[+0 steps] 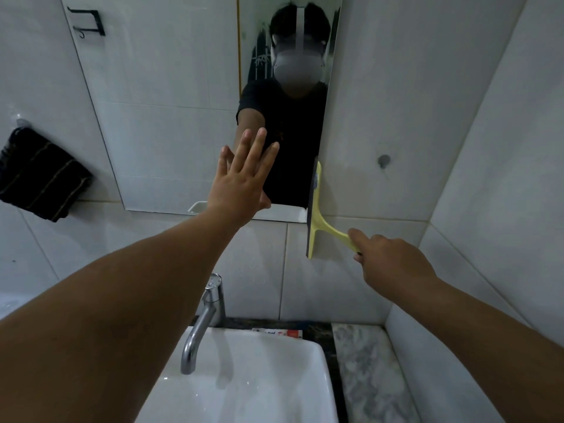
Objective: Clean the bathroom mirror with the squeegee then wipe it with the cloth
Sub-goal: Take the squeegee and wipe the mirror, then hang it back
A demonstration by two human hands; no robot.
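The bathroom mirror (171, 117) hangs on the tiled wall above the sink. My left hand (244, 178) is flat against its lower part, fingers spread, holding nothing. My right hand (387, 257) grips the handle of a yellow squeegee (316, 215). Its blade stands upright at the mirror's lower right corner, half over the glass edge and half over the tile below. A dark striped cloth (42, 175) hangs from a hook on the left wall, apart from both hands. The mirror reflects a person in a dark shirt.
A chrome tap (204, 315) stands over the white sink (244, 392) right under my arms. A toothpaste tube (277, 333) lies behind the basin. A marble ledge (360, 361) runs to the right. A black bracket (88, 22) is fixed high on the left wall.
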